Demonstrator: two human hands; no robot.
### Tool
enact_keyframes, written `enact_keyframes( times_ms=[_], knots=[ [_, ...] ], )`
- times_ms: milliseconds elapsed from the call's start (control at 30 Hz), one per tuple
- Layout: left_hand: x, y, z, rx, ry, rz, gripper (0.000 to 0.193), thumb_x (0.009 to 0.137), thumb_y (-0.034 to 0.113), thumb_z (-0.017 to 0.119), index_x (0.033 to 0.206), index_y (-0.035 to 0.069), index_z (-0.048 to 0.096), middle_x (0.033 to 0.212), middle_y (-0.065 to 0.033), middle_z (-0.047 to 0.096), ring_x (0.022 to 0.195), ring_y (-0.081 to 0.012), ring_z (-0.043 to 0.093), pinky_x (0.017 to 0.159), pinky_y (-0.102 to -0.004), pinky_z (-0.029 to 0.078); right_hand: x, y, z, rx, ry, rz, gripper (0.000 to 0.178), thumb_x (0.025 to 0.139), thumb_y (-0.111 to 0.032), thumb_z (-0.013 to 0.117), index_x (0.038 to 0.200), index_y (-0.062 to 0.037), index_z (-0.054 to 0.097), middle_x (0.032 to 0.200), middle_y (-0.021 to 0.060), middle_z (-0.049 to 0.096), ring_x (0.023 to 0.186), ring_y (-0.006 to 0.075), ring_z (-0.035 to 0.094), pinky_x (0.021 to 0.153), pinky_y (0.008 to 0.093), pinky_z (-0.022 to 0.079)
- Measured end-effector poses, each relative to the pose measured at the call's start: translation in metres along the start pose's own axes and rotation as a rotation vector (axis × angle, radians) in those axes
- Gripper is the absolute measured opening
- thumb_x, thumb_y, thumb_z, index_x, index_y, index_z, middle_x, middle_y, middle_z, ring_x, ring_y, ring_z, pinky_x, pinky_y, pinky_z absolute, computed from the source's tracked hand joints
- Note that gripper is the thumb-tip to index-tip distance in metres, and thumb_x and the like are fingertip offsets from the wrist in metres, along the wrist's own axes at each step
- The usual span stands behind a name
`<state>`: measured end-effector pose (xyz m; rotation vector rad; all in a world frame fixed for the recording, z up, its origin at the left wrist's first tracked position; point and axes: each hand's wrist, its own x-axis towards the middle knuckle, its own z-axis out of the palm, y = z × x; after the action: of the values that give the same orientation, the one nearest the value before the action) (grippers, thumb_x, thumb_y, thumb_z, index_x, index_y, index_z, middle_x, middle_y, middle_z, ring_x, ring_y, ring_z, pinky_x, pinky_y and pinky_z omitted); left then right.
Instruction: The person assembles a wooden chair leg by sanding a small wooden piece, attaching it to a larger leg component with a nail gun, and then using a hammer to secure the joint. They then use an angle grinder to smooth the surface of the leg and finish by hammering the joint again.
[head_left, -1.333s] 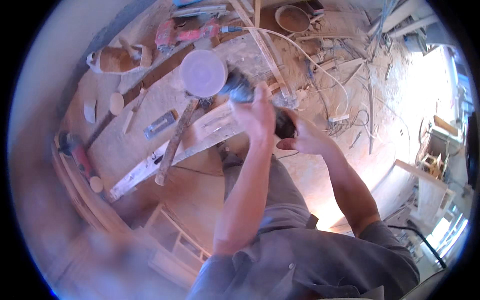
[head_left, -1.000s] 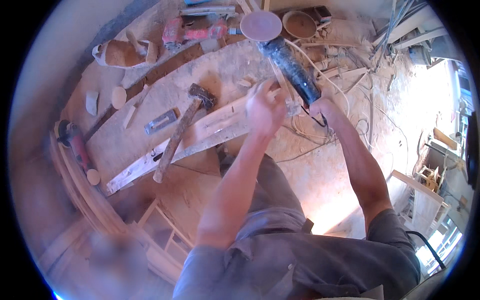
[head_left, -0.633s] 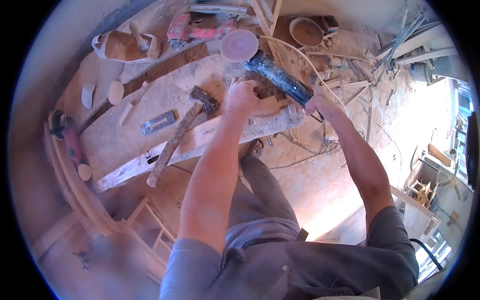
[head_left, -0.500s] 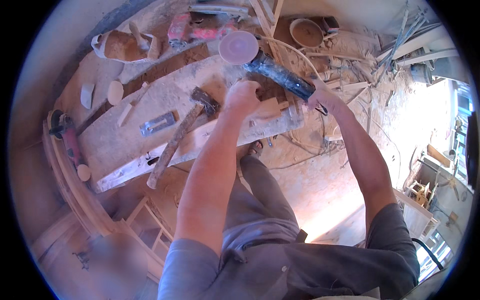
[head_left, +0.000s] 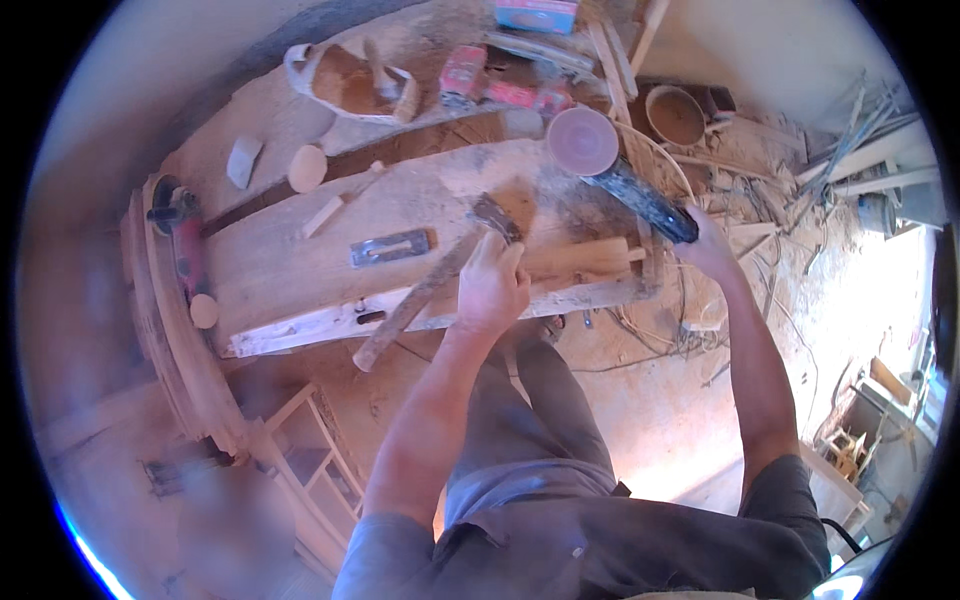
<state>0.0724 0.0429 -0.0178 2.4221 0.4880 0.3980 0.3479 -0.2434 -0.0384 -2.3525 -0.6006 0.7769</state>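
Observation:
My right hand (head_left: 712,245) is wrapped round the rear of a dark angle grinder (head_left: 640,198). A round pale disc (head_left: 583,142) faces up at its far end, over the back right of the workbench. My left hand (head_left: 495,285) is closed at the neck of a hammer (head_left: 415,305), just below its dark head (head_left: 496,216). The hammer's wooden handle slants toward me across a timber with a slot (head_left: 290,330) along the bench's near edge. Left of the hammer lies a flat slotted metal plate (head_left: 390,248).
A second grinder (head_left: 187,245) rests at the left by curved wooden pieces (head_left: 165,310). Farther back are a torn sack (head_left: 350,85), a red power tool (head_left: 510,92) and a bowl (head_left: 676,115). A cord (head_left: 655,150) arches beside my right hand. Wood scraps and cables litter the floor.
My left hand has come back toward me from beside the grinder and closed on the hammer. The right hand has drawn the grinder right and nearer. The view has shifted left.

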Motion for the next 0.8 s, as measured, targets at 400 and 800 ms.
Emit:
enact_keyframes(
  times_ms=[400, 800],
  knots=[
    [-0.032, -0.065, -0.007, -0.028, 0.199, 0.190, 0.034, 0.071, 0.001, 0.070, 0.106, 0.004, 0.067, 0.093, -0.0131, 0.054, 0.084, -0.0337, 0.058, 0.073, -0.0447, 0.053, 0.055, -0.259, 0.059, 0.178, -0.057, -0.381, 0.026, 0.094, -0.009, 0.068, 0.117, 0.0029, 0.069, 0.111, 0.0068, 0.073, 0.100, 0.0119, 0.066, 0.089, 0.0282, 0.052],
    [-0.031, -0.067, 0.001, -0.078, 0.177, -0.022, 0.038, 0.076, 0.006, 0.068, 0.114, 0.003, 0.065, 0.107, -0.0198, 0.058, 0.096, -0.0388, 0.060, 0.083, -0.0476, 0.053, 0.256, -0.412, 0.204, -0.055, 0.092, -0.280, 0.069, 0.080, -0.018, 0.068, 0.144, 0.0041, 0.050, 0.129, 0.0327, 0.064, 0.126, 0.0449, 0.061, 0.106, 0.0465, 0.049]
  ],
)
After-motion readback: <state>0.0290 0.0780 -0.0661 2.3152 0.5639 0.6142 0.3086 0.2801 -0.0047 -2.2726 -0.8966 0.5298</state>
